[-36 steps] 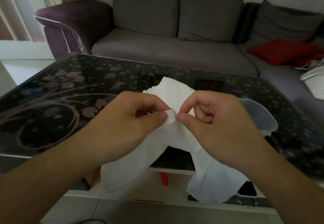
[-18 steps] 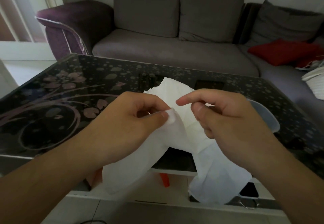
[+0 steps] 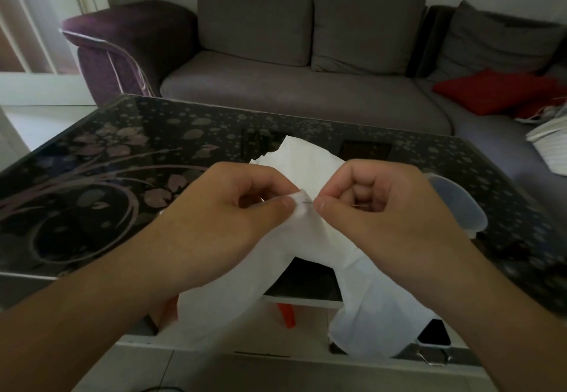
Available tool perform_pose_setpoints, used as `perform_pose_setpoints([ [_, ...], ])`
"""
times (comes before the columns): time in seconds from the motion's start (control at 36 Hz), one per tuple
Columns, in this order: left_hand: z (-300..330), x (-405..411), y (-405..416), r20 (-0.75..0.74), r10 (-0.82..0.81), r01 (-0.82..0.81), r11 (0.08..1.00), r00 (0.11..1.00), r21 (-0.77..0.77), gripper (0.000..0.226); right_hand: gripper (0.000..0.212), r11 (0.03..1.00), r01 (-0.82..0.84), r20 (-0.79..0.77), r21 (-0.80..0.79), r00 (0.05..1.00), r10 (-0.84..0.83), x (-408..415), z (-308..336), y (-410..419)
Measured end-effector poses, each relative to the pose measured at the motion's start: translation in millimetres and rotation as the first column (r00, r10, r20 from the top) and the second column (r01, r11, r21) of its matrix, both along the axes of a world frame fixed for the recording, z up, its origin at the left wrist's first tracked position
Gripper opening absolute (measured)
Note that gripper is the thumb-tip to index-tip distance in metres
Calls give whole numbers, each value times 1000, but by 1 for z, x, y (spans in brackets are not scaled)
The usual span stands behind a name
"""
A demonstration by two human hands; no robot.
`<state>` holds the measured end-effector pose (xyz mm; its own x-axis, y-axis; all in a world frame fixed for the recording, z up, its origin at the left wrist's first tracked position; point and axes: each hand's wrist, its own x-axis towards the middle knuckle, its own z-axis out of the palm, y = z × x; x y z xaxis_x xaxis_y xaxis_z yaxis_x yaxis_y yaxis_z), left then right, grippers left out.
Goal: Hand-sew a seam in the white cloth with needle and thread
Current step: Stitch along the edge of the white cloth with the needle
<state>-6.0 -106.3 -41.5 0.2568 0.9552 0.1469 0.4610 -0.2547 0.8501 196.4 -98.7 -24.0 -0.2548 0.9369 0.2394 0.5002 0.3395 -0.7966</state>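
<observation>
The white cloth is held up over the near edge of the dark table, and both its ends hang down past that edge. My left hand pinches a small fold of the cloth between thumb and forefinger. My right hand sits just right of that fold, fingers curled, thumb and forefinger pinching a thin needle whose tip enters the fold. A short glint of the needle's shaft shows inside the curled fingers. The thread is too fine to make out.
A black glass table with a flower pattern lies under my hands. A translucent plastic lid or bowl sits on it behind my right hand. Beyond stands a grey sofa with a red cushion. An orange object shows under the table.
My right hand had lifted away from the fold with its fingers loosened. It has come back down and now pinches the needle at the fold. The left hand kept its pinch.
</observation>
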Motion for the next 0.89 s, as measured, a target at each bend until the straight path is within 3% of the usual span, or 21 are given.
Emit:
perform_pose_setpoints([
  [0.22, 4, 2, -1, 5, -65, 65, 998, 998, 24, 17, 12, 999, 32, 5, 13, 999, -32, 2, -4, 3],
  [0.5, 2, 3, -2, -32, -18, 19, 999, 999, 43, 15, 11, 1000, 28, 13, -13, 1000, -28, 2, -5, 3],
  [0.89, 3, 2, -2, 68, -22, 23, 1000, 997, -7, 15, 4, 984, -47, -231, -170, 973, 7, -3, -4, -1],
])
